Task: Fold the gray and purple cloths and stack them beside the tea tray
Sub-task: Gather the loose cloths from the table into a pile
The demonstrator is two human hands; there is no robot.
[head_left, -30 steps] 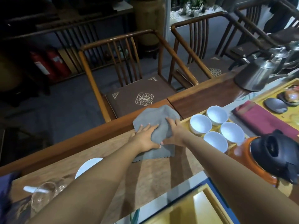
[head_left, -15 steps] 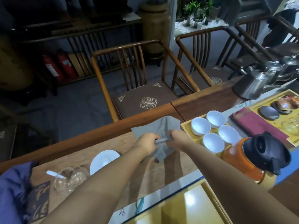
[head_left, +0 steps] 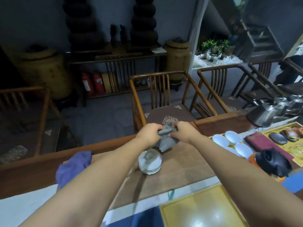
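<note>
Gray cloth point(head_left: 165, 141) is held bunched above the desk point(head_left: 185, 167), near its far edge, gripped by the curled fingers of the left hand point(head_left: 150, 133) and the right hand point(head_left: 183, 131), presumably to be shaken out for folding. Purple cloth point(head_left: 73, 166) is left crumpled at the far left edge. A glass pot point(head_left: 150, 163) (directly beneath) and white cups point(head_left: 232, 143) crowd the folding space.

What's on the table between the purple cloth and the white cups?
In the head view, a clear glass pot sits between the purple cloth and the white cups, with the person's left forearm crossing in front.
</note>
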